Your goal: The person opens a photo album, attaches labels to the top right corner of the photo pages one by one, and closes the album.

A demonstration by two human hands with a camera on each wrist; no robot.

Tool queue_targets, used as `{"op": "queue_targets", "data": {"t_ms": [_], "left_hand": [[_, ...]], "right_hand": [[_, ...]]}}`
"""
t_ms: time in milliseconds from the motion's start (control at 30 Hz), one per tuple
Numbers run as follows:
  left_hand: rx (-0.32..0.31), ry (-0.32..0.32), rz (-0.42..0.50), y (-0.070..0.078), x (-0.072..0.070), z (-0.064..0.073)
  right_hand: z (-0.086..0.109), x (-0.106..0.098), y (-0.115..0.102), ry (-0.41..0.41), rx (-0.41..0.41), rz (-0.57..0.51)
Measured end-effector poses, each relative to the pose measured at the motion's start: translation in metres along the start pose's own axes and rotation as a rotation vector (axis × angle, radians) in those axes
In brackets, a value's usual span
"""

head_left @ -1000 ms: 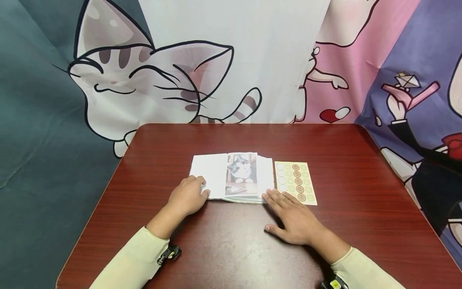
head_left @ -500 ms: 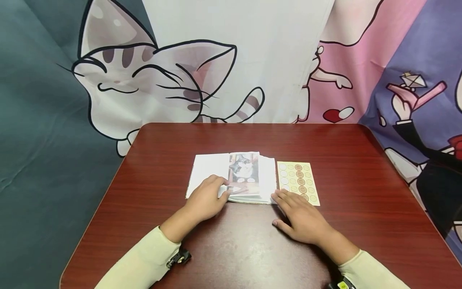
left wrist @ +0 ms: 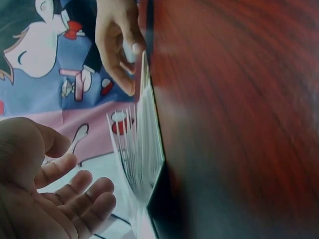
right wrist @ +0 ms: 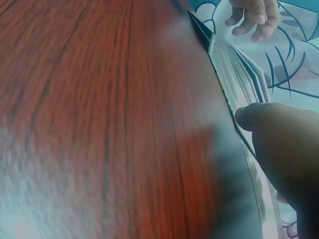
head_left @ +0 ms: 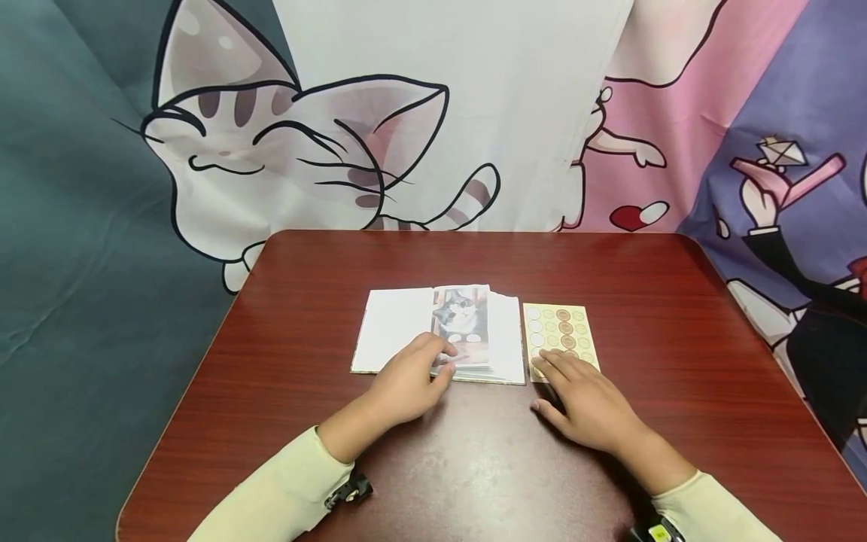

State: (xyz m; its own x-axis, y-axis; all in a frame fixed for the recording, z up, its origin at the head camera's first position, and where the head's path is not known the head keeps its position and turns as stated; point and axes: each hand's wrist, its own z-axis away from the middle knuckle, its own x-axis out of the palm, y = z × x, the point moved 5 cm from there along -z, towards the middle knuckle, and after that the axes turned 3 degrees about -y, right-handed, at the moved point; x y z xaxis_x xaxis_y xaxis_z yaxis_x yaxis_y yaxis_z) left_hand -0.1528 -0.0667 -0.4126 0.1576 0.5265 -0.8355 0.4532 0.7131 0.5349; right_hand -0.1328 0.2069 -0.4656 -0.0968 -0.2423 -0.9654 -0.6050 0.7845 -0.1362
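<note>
An open book (head_left: 394,320) lies on the table, a white page on its left side and a cat picture (head_left: 463,312) on the narrower page at its right. Over the lower middle of the book is my left hand (head_left: 409,384), fingers loosely bent and holding nothing. The left wrist view has that hand (left wrist: 55,184) apart from the fanned pages (left wrist: 134,144). To the book's right is a pale yellow sheet of round stickers (head_left: 576,324). My right hand (head_left: 589,399) lies over the sheet's lower part, fingers extended, thumb spread toward the book.
Both lie on a reddish-brown wooden table (head_left: 474,467) with rounded far corners. Behind its far edge hangs a cartoon cloth (head_left: 528,113). Each sleeve has a dark wrist strap, one at the left wrist (head_left: 348,491).
My left hand has moved right from the book's left edge to over its middle. The right hand has slid right, off the book's edge onto the sticker sheet. The head view has shifted slightly.
</note>
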Motion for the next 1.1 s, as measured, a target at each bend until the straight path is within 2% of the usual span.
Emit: {"op": "queue_targets", "data": {"t_ms": [333,700,1100], "left_hand": [[0.034,-0.114,0.037,0.018,0.014,0.000],[0.044,-0.217,0.259,0.031,0.031,-0.004],[0.022,-0.280,0.308,0.045,0.057,-0.013]], "right_hand": [[0.008,-0.003,0.016,0.005,0.065,-0.015],[0.009,-0.008,0.026,0.040,0.074,-0.008],[0.010,-0.009,0.034,0.021,0.108,-0.013]]}}
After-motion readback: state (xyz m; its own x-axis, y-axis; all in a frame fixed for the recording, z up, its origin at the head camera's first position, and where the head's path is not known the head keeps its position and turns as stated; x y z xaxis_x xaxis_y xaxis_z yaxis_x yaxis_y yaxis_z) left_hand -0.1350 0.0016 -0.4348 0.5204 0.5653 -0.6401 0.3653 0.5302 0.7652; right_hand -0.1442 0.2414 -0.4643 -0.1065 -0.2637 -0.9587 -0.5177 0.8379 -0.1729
